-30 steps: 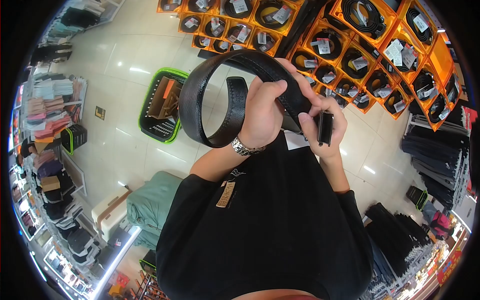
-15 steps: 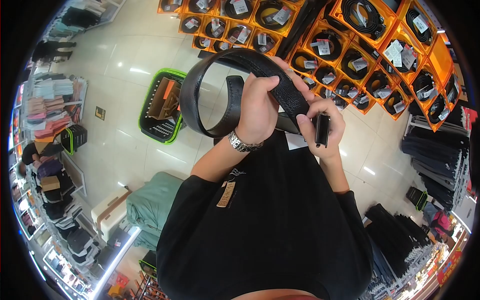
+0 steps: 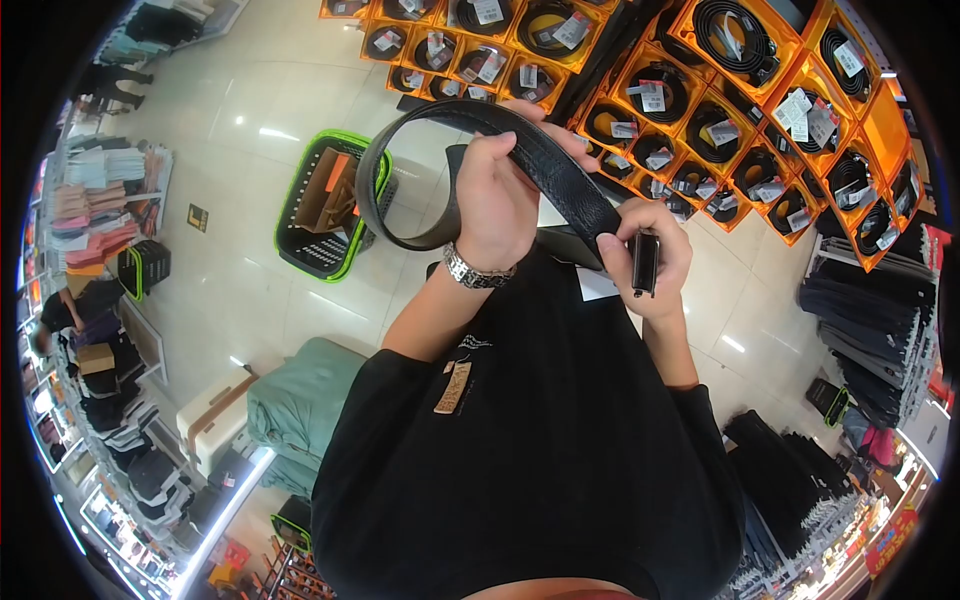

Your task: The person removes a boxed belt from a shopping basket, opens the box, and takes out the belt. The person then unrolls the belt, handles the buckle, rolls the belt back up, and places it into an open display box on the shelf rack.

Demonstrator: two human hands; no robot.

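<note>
Orange bins (image 3: 885, 118) line upper right; I see left grip (image 3: 497, 205) and right grip (image 3: 652, 250) clamped on a leather-look belt (image 3: 570, 190), likely light, springy, best held near its buckle (image 3: 646, 264).

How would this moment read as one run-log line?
left grip: on black leather-look belt | right grip: on buckle | strap: curled, off the floor | nearby: green-rimmed shopping basket, orange belt display
</note>
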